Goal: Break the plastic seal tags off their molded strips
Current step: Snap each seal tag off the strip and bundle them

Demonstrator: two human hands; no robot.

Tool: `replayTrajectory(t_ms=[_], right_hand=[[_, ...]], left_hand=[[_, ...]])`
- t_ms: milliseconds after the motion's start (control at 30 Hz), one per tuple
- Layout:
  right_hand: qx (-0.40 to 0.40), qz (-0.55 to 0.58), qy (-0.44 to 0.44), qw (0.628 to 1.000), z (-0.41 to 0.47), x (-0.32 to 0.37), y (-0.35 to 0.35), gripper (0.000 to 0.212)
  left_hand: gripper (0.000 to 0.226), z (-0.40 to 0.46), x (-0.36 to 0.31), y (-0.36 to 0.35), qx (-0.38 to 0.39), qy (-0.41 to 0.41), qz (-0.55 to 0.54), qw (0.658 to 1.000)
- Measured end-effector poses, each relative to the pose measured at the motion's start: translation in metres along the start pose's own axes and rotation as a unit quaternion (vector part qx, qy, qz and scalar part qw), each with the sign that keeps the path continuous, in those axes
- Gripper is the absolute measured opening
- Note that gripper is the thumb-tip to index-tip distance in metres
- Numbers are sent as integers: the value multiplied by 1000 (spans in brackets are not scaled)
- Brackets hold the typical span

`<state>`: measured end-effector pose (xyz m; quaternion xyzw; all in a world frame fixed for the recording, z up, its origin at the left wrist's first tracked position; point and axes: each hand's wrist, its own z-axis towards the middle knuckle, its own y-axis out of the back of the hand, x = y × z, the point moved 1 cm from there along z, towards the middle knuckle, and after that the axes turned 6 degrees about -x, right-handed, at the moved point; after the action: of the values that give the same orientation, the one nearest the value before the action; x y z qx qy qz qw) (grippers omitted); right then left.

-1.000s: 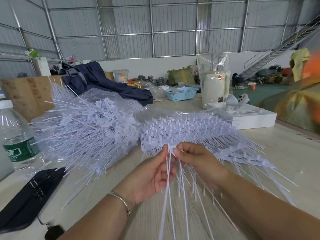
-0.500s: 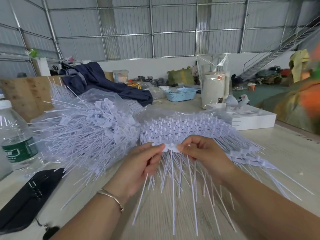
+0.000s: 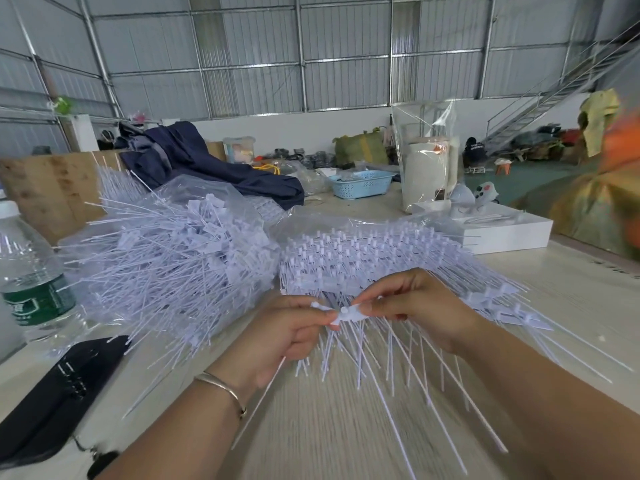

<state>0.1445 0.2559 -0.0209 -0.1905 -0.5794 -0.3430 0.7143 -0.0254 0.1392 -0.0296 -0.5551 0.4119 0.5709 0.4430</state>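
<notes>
A white molded strip of seal tags (image 3: pixel 346 314) is held just above the table in front of me, its thin tails fanning down toward me. My left hand (image 3: pixel 287 336) pinches one tag at the strip's left end, thumb on top. My right hand (image 3: pixel 415 306) grips the strip's right part. Behind my hands lies a stack of unbroken strips (image 3: pixel 374 261) on clear plastic. To the left, a heap of loose separated tags (image 3: pixel 173 258) spills out of a clear bag.
A water bottle (image 3: pixel 31 285) stands at the left edge beside a black pouch (image 3: pixel 59 400). A white box (image 3: pixel 505 233), a wrapped white roll (image 3: pixel 426 171), a blue basket (image 3: pixel 360 183) and a dark blue garment (image 3: pixel 207 168) sit farther back. A person in orange (image 3: pixel 616 168) is at the right.
The strip has been raised and its tails have spread out. My hands moved slightly apart along the strip, and my left hand now pinches the end tag.
</notes>
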Motion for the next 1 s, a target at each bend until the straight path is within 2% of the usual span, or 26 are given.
replayTrajectory(t_ms=[133, 267, 367, 467, 533, 600, 733, 867, 1000], right_hand=[[55, -6, -22, 998, 0, 0, 6, 14], [123, 24, -38, 991, -1, -1, 7, 11], [87, 57, -33, 994, 1, 3, 26, 9], [23, 48, -26, 998, 0, 1, 29, 23], [12, 17, -25, 999, 0, 0, 19, 27], [6, -11, -18, 1000, 0, 1, 12, 17], [1, -66, 20, 998, -3, 3, 5, 18], [-14, -178, 99, 979, -7, 6, -8, 17], [-45, -221, 133, 965, -6, 3, -10, 13]], left_hand=[[12, -3, -2, -2, 81, 21, -12, 996], [20, -6, -3, 3, 184, 85, -52, 978], [20, -5, -7, 19, 256, 98, -163, 948], [35, 0, -1, 21, 195, 80, -231, 950], [30, 2, 4, 10, 155, 65, -226, 960], [30, 5, 6, 1, 100, 75, -222, 967], [13, 4, 2, -6, 18, 138, -277, 951], [30, 5, 7, -6, -30, 153, -196, 968], [30, 3, 6, -6, -3, 92, -120, 988]])
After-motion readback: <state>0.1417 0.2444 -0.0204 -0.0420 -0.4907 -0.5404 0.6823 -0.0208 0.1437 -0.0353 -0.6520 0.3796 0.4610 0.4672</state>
